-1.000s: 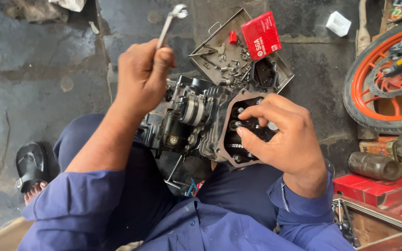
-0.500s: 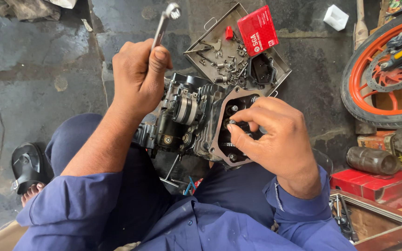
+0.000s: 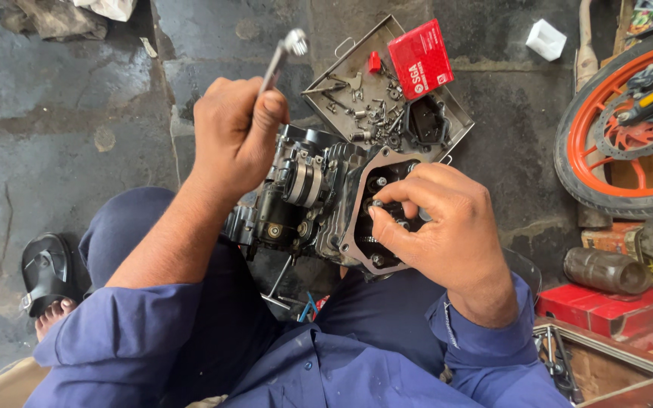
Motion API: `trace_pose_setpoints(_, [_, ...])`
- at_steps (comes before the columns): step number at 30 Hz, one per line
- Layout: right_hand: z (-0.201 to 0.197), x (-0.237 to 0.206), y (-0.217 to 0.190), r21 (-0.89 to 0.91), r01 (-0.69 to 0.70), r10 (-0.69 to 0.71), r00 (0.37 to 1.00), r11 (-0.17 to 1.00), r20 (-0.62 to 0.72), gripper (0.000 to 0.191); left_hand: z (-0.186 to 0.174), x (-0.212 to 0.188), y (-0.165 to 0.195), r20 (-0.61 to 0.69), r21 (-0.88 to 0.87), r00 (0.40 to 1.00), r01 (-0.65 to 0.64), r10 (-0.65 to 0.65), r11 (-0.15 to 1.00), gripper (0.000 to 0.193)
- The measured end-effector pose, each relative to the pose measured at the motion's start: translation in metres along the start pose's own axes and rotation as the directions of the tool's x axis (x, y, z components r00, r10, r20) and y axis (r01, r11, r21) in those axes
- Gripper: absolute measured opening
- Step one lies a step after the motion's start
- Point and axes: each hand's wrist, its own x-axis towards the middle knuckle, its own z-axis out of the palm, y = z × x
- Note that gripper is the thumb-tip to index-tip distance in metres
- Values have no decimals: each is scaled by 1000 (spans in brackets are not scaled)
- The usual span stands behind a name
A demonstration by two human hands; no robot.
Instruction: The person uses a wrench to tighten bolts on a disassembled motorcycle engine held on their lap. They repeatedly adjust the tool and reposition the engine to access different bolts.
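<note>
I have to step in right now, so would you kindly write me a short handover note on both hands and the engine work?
Left hand: closed on a wrench, raised above the engine.
Right hand: fingertips pinching at a small fastener inside the engine's open top; what they grip is too small to tell.
Engine sits between the knees on the floor. Metal tray behind it holds loose bolts and a red box.
Done: cover off, parts in tray.
Left: work inside the opening continues.

left hand (image 3: 234, 136) gripping wrench (image 3: 280, 53), engine (image 3: 319, 200)
</note>
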Motion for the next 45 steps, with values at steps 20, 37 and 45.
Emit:
trace_pose_setpoints(20, [8,-6,11,52,12,-12,1000,999,2,15,5,-8,0,65,28,994,-87,85,996,47])
trace_pose_setpoints(37, [23,2,31,16,-18,18,1000,1000,-7,14,16,-22,-18,88,19,995,-43,41,999,51])
trace_pose_setpoints(45, [26,-1,38,23,-2,2,1000,1000,10,16,15,-24,-18,87,29,995,-49,46,998,50])
